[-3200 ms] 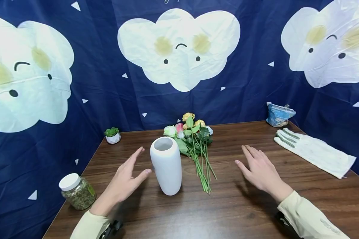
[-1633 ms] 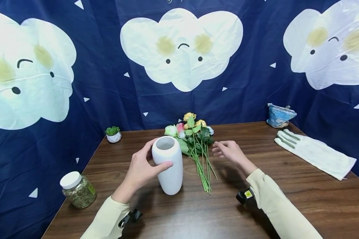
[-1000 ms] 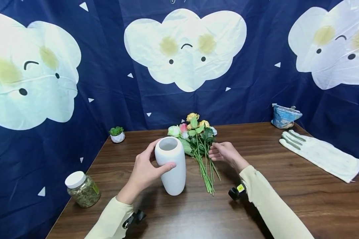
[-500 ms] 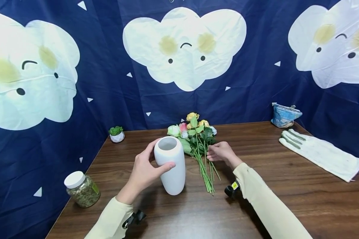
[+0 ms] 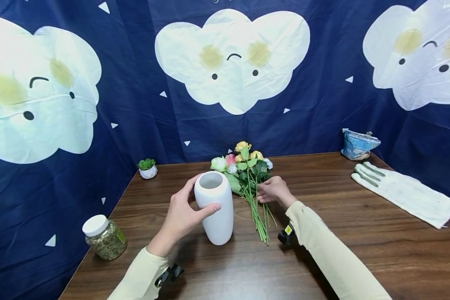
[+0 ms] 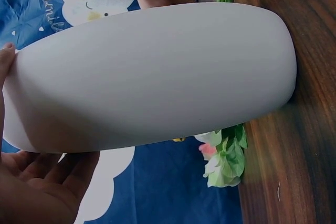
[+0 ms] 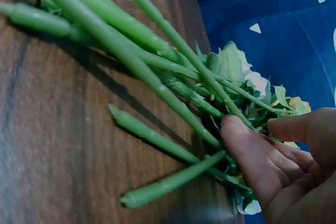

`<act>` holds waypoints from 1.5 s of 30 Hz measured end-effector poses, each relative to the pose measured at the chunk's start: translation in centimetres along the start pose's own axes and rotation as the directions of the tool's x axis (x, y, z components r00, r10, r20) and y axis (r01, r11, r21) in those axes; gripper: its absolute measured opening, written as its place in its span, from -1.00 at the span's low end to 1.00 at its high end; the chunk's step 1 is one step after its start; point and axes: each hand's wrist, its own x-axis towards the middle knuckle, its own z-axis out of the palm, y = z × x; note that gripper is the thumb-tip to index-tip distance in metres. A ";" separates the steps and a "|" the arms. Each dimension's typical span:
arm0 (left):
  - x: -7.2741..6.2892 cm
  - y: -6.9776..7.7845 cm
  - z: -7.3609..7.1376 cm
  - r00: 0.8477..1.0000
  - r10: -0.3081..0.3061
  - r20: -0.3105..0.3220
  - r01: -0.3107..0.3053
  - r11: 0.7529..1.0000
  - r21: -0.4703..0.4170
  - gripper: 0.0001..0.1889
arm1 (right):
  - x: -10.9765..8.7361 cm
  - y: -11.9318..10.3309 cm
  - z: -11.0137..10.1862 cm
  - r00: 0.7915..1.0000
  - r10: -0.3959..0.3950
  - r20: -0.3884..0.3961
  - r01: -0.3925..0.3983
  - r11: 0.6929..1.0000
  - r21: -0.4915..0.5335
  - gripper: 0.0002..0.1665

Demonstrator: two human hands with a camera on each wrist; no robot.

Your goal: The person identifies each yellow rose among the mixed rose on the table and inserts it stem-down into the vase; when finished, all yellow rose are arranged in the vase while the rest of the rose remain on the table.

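A tall white vase (image 5: 217, 216) stands upright on the wooden table, its round mouth facing up. My left hand (image 5: 182, 212) grips its upper part, thumb on the near side and fingers round the far side; the left wrist view shows the smooth vase wall (image 6: 157, 77) between them. Just right of the vase lies a bunch of flowers (image 5: 243, 164) with yellow, pink and white blooms and long green stems (image 5: 260, 225). My right hand (image 5: 275, 191) is at the stems below the leaves. In the right wrist view, its thumb and fingers (image 7: 252, 156) stand apart beside the stems (image 7: 131, 59).
A jar with a white lid (image 5: 104, 237) stands at the table's left edge. Behind it is a small potted succulent (image 5: 147, 168). On the right lie white gloves (image 5: 405, 193), with a blue bag (image 5: 359, 145) at the back corner. A blue cloth (image 5: 195, 129) hangs behind the table.
My left hand has come to the vase and gripped it, then stayed there. My right hand has moved left from the bare table to the flower stems. The vase has stayed standing.
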 end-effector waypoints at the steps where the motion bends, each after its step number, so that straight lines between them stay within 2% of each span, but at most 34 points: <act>1: 0.0 0.0 0.0 1.000 0.000 0.000 0.000 1.000 0.001 -0.22 | 0.0 0.0 0.1 1.000 -0.002 -0.008 0.002 1.000 -0.011 -0.62; 8: 0.0 0.1 0.1 1.000 -0.012 0.001 0.012 1.000 0.000 -0.22 | 0.0 0.2 1.0 0.998 -0.038 -0.048 0.035 0.996 -0.079 -0.70; 16: 0.0 0.1 0.1 1.000 -0.004 -0.004 0.004 1.000 -0.006 -0.22 | 0.2 0.7 1.2 0.996 -0.038 -0.083 0.035 0.999 -0.034 -0.73; 26: 0.0 0.1 0.2 1.000 -0.002 -0.001 0.002 1.000 -0.006 -0.20 | -0.6 0.8 0.1 0.999 -0.016 -0.044 0.018 0.999 0.040 -0.68; 33: -0.1 0.0 0.0 1.000 0.001 -0.010 -0.001 1.000 0.006 -0.21 | -1.4 0.5 -0.6 0.998 -0.039 -0.046 0.044 0.993 0.108 -0.69; 38: -0.2 0.1 -0.2 1.000 -0.015 -0.015 0.015 1.000 0.007 -0.20 | -1.9 0.6 -1.2 0.995 -0.096 -0.032 0.100 0.978 0.182 -0.75; 45: -0.1 0.1 0.0 1.000 0.001 -0.003 -0.001 1.000 -0.005 -0.20 | -1.8 1.0 -2.1 0.992 -0.113 -0.054 0.122 0.970 0.208 -0.62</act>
